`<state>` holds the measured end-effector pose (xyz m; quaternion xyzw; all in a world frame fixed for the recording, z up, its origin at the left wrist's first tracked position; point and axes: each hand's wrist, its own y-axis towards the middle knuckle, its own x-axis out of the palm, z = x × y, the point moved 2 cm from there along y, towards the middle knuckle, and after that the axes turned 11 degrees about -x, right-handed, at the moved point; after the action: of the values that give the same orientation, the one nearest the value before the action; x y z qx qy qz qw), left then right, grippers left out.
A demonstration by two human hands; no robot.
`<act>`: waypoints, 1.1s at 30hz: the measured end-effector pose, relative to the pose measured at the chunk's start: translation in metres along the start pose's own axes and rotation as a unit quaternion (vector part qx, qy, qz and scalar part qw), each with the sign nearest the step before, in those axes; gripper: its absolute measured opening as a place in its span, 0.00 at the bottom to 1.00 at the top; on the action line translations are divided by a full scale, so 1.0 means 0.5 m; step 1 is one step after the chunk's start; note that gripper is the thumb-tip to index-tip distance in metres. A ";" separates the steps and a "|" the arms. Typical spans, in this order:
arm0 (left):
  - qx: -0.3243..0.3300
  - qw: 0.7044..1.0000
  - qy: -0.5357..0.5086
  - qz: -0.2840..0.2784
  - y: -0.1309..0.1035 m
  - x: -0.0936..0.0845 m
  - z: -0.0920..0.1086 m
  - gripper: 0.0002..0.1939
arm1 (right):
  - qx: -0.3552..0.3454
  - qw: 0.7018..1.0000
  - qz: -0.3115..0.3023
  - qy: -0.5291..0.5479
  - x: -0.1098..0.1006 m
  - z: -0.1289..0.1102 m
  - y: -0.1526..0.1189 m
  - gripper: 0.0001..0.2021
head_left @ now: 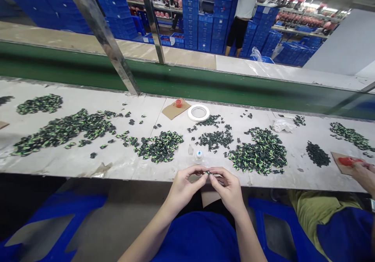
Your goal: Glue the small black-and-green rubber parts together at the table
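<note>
Fingers of the left hand (186, 184) and the right hand (229, 186) are curled, with the tips of both meeting on 1 small black-and-green part (208, 172). Each hand pinches it between thumb and forefinger, so both are closed on it rather than released. The part is mostly hidden by the fingertips; what shows is dark with a fleck of bright green. It is held at the near edge of the white worktable (117, 166), just nearer the wearer than a small bottle (199, 156) with a blue tip.

Left of the bottle lies a heap of green-marked pieces (159, 147); right of it, a larger heap (259, 152). Beyond are small dark pieces (216, 139), a white tape roll (199, 113) and a red cup (178, 103) on cardboard (170, 111). At far right, a co-worker's hand (363, 174) is at a red item (348, 161).
</note>
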<state>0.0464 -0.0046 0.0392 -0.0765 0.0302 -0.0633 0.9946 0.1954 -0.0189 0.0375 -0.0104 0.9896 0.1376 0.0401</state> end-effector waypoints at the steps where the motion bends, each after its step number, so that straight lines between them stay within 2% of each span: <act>1: -0.006 1.000 -0.005 0.005 -0.002 0.002 0.001 0.08 | 0.002 1.000 0.005 0.007 0.003 0.000 -0.001 0.06; 5: -0.008 0.999 0.000 0.049 -0.015 0.008 0.005 0.07 | 0.006 0.999 0.019 0.025 0.010 -0.002 -0.004 0.07; 8: -0.006 0.998 0.018 0.061 -0.026 0.011 0.007 0.07 | 0.000 0.999 0.021 0.031 0.007 -0.003 -0.001 0.07; 13: -0.007 0.997 0.021 0.071 -0.027 0.014 0.003 0.06 | 0.028 0.997 -0.032 0.057 -0.005 0.005 0.012 0.10; 18: -0.017 0.998 0.000 0.065 -0.016 0.021 -0.009 0.06 | 0.056 0.997 -0.040 0.028 -0.013 0.013 0.010 0.10; 22: -0.036 0.997 -0.012 0.070 -0.013 0.025 -0.013 0.11 | 0.039 0.999 -0.034 -0.005 -0.016 0.010 0.005 0.08; 25: -0.036 0.997 -0.011 0.062 -0.012 0.026 -0.012 0.11 | 0.026 0.999 -0.027 -0.023 -0.018 0.009 0.004 0.08; 33: -0.043 0.997 -0.043 0.036 -0.008 0.018 -0.014 0.10 | 0.036 0.999 0.005 0.002 -0.022 0.008 -0.003 0.13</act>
<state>0.0541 -0.0109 0.0326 -0.1209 -0.0077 -0.0230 0.9924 0.2067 -0.0193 0.0341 -0.0039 0.9941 0.1017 0.0372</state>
